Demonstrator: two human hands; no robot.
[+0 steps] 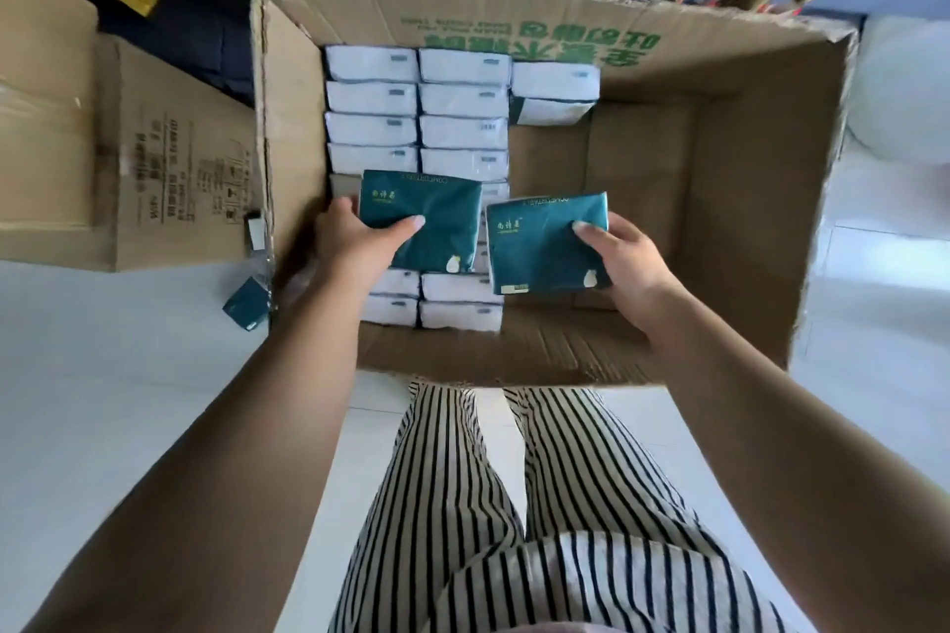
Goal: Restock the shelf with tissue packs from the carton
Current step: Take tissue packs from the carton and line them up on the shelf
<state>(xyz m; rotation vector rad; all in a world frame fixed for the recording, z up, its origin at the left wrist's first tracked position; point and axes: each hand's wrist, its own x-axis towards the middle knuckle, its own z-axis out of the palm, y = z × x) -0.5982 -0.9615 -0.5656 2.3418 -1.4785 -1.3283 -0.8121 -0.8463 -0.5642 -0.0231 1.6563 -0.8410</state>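
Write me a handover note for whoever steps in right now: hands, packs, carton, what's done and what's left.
Left hand grips one teal tissue pack; right hand grips a second teal pack. Both are held over the open carton.
Done: the carton's right side is mostly emptied.
Left: two columns of packs remain on its left side, plus a short stack at the back. The held packs are not yet shelved.

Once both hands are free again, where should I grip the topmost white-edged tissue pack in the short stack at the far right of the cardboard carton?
Take the topmost white-edged tissue pack from above, fingers across its two long sides. Its right end faces bare floor of the brown cardboard carton, so coming in from the right looks easiest; its left end sits against the neighbouring column of packs.
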